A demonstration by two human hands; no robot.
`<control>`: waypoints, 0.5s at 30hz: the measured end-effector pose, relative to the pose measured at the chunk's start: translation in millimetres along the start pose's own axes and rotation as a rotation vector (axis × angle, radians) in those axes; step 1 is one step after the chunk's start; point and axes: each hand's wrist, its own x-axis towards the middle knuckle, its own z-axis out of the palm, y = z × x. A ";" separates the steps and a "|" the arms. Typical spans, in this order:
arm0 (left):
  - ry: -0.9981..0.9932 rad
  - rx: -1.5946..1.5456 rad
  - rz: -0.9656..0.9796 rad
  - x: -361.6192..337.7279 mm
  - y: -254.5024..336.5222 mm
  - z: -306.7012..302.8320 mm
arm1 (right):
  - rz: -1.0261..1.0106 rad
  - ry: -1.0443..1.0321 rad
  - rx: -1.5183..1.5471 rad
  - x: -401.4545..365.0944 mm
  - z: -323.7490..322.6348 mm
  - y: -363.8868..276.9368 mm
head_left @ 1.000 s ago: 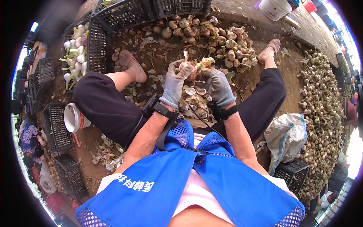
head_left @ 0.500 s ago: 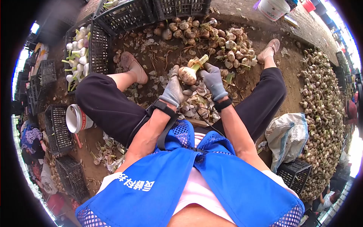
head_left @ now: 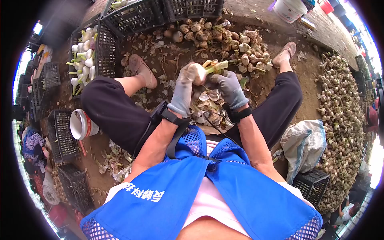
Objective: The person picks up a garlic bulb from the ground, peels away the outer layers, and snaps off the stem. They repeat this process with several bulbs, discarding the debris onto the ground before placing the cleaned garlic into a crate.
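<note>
My left hand [head_left: 183,88], in a dirt-stained grey glove, is closed around a garlic bulb [head_left: 200,75]. The bulb's pale green stem [head_left: 218,66] points to the right, with dry brownish leaf curled about it. Just under the stem is my right hand [head_left: 229,87], gloved too, its fingers curled in; whatever they pinch, if anything, is too small to make out. Beneath both hands, loose garlic skins [head_left: 210,108] litter the ground between my legs.
Ahead lies a heap of untrimmed garlic [head_left: 250,52]. A black crate [head_left: 106,52] at the left holds cleaned bulbs. A white bucket [head_left: 83,125] stands by my left knee. To the right are a white sack [head_left: 304,146] and a large garlic pile [head_left: 342,120].
The bulb has turned in my left hand: its stem now lies nearly level, and a whiter surface shows. My right hand has shifted slightly right and down, off the bulb's side.
</note>
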 end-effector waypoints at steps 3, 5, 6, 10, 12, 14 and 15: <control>-0.111 -0.275 -0.411 2.5 1.6 -7.3 | -0.046 -0.017 -0.229 12.6 -12.3 15.3; -0.250 -0.589 -0.641 7.1 2.2 -8.3 | -0.023 -0.080 -0.096 4.8 -6.4 3.2; -0.388 -0.558 -0.656 15.4 -7.0 -18.9 | 0.026 -0.013 0.088 2.2 -4.4 1.7; 0.095 0.149 -0.253 26.9 -15.6 -2.2 | -0.003 0.119 0.139 -0.7 -6.4 5.4; 0.033 0.357 -0.104 18.3 -11.5 4.1 | -0.041 0.237 -0.165 1.3 -5.3 14.3; -0.073 0.481 0.054 8.5 -9.8 5.1 | -0.108 0.159 -0.124 3.2 -0.7 22.2; -0.085 0.288 0.003 8.5 -12.6 1.6 | -0.041 0.089 -0.007 1.1 -6.5 19.0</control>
